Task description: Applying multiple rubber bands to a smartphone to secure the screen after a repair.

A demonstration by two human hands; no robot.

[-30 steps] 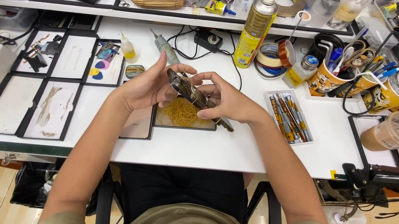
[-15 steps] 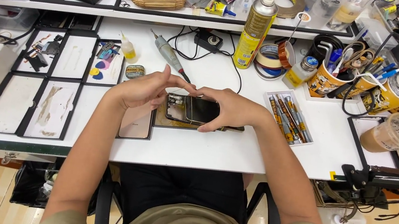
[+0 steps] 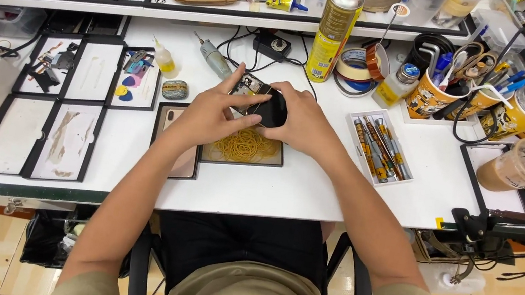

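An opened phone, dark and flat with its insides showing at the far left corner, sits in the middle of the white desk, held just above a shallow tray of yellow rubber bands. The left hand grasps its left edge, fingers spread over the exposed parts; the right hand grips the right end, thumb pressed on the dark face. Just left of the tray lies a flat rose-coloured panel. To the right stands a small box of screwdrivers; farther off, a tall yellow spray can and rolls of tape.

Judging from the grip, the risk is pressure: fingers resting on bare components could bend or smudge them, and if either hand slips, the phone could drop into the bands or slide toward the can.
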